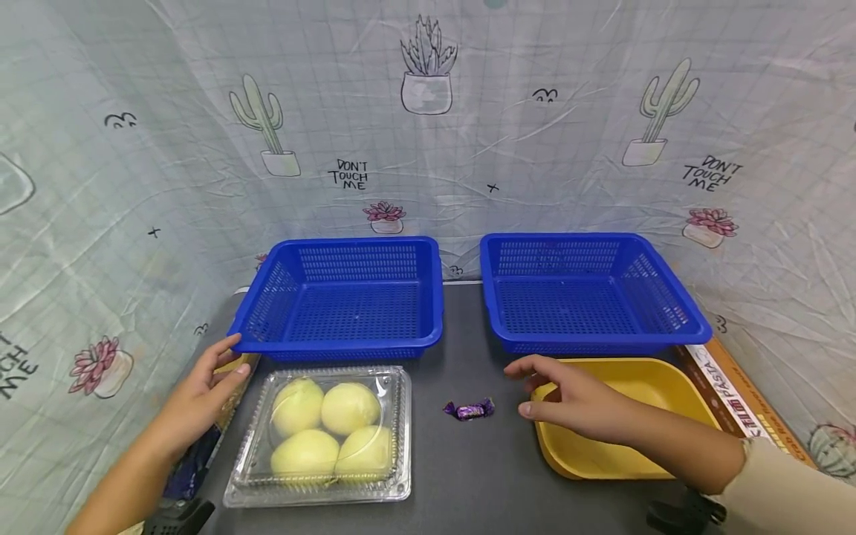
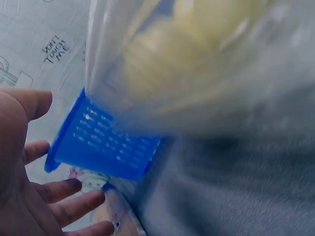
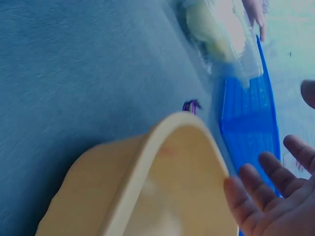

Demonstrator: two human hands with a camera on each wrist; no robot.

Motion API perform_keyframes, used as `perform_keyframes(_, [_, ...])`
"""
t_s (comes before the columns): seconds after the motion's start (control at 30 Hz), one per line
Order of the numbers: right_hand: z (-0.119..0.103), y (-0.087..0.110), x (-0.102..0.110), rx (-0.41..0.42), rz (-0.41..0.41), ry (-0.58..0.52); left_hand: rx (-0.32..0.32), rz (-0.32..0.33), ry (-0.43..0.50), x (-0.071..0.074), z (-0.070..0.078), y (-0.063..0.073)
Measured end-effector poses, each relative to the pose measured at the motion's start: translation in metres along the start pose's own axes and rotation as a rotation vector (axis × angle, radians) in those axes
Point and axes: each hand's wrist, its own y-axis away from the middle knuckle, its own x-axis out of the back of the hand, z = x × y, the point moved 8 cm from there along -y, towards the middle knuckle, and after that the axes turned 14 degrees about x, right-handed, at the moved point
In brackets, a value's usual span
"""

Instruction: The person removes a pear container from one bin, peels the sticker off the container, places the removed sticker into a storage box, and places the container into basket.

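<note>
In the head view my left hand (image 1: 203, 388) hovers beside the front left corner of the left blue basket (image 1: 361, 348), its fingers apart and nothing in them. A clear plastic clamshell box (image 1: 400, 487) of several pale yellow round fruits (image 1: 350, 409) lies just right of that hand. My right hand (image 1: 568, 397) is held over the left rim of a yellow tub (image 1: 628, 468), fingers loosely bent and holding nothing. Between box and tub lies a candy in a purple twist wrapper (image 1: 469, 409). The right wrist view shows the right fingers (image 3: 253, 182) spread near the tub's rim.
A second blue basket (image 1: 595, 345) stands at the back right, behind the tub. Along the right edge lie long printed packs (image 1: 725, 390), one reading PASTA. A dark package (image 1: 190, 461) sits under the left forearm. A patterned cloth (image 1: 495, 148) hangs behind.
</note>
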Motion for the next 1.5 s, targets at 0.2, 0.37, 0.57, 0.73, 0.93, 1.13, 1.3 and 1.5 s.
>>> perform_keyframes(0.2, [-0.004, -0.018, -0.019, 0.035, -0.031, 0.128, -0.037, -0.002, 0.053, 0.004, -0.002, -0.014])
perform_keyframes(0.37, [-0.008, -0.03, -0.031, 0.035, -0.027, 0.19, -0.056, 0.024, 0.052, 0.006, -0.003, -0.022])
perform_keyframes(0.57, [-0.011, -0.05, -0.049, 0.004, -0.028, 0.171, -0.058, 0.064, 0.043, 0.012, -0.005, -0.031])
perform_keyframes(0.73, [-0.011, -0.064, -0.068, -0.007, -0.027, 0.108, -0.049, 0.075, -0.014, 0.016, -0.005, -0.041])
perform_keyframes(0.93, [-0.01, -0.079, -0.088, -0.015, -0.008, 0.049, -0.057, 0.074, -0.07, 0.016, -0.006, -0.051])
perform_keyframes(1.13, [-0.01, -0.09, -0.104, -0.031, 0.031, -0.041, -0.058, 0.058, -0.072, 0.015, -0.008, -0.054])
perform_keyframes(1.3, [-0.01, -0.094, -0.116, -0.035, 0.065, -0.085, -0.058, 0.06, -0.081, 0.014, -0.006, -0.054])
perform_keyframes(1.5, [-0.01, -0.1, -0.13, -0.03, 0.1, -0.123, -0.023, 0.04, -0.056, 0.01, -0.006, -0.057])
